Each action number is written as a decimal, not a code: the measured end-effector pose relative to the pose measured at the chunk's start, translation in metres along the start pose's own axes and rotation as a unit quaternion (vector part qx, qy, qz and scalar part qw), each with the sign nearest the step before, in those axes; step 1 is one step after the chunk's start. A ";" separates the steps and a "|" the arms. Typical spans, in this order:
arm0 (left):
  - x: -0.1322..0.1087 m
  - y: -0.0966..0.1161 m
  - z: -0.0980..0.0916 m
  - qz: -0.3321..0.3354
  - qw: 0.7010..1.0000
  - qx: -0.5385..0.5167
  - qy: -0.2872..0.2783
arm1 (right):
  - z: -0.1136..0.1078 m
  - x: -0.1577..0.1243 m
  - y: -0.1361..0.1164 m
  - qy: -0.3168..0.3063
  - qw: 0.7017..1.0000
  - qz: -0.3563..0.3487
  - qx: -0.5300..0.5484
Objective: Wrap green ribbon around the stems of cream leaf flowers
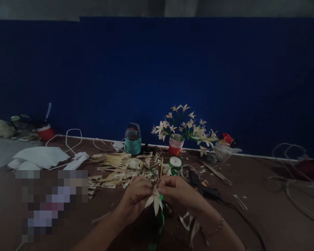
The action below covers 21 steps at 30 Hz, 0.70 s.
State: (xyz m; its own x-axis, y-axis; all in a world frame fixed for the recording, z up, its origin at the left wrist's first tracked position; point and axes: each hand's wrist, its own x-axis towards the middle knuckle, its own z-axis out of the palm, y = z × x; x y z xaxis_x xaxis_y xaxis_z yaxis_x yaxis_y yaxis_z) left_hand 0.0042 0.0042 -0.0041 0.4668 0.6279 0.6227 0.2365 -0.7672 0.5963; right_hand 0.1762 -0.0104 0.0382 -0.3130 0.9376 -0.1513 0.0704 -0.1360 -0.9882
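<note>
Between my hands, low in the centre, is a pale artificial flower [156,203] with pointed petals that look like dried husk. Its petals hang downward, and a green strip [162,219] runs below it. My left hand [137,195] has its fingers closed at the flower's left side. From the right, my right hand [172,188] pinches at the top of the same flower. The fingertips partly cover where the petals meet. Just beyond my hands stands a roll of green tape [175,164], and a black glue gun [199,184] lies beside my right hand.
Dried husk pieces [117,162] are spread behind my hands. A red-and-white cup [176,145] holds several finished flowers. A teal container [133,143] stands by the blue wall. At left lies white plastic [40,157]; a black cord [243,214] and white wires [290,181] cross the right side.
</note>
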 end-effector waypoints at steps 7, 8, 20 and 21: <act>-0.002 -0.002 -0.005 -0.016 0.996 -0.002 -0.090 | -0.007 -0.009 -0.017 0.023 0.988 -0.116 -0.099; -0.002 -0.002 -0.005 -0.009 0.994 -0.003 -0.105 | -0.007 -0.010 -0.018 0.015 0.986 -0.118 -0.119; -0.002 -0.005 -0.002 0.052 0.993 0.054 -0.093 | -0.002 -0.004 -0.007 -0.029 0.999 -0.004 -0.014; -0.003 -0.006 -0.001 0.056 0.993 0.059 -0.084 | 0.000 -0.004 -0.007 -0.032 0.999 0.004 -0.002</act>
State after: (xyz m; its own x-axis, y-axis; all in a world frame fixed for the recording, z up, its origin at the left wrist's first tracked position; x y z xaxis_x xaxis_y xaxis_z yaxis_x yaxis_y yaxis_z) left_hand 0.0007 0.0071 -0.0086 0.6282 0.5152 0.5830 0.2683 -0.8468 0.4593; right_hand 0.1771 -0.0132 0.0454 -0.3732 0.9139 -0.1600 0.0758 -0.1418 -0.9870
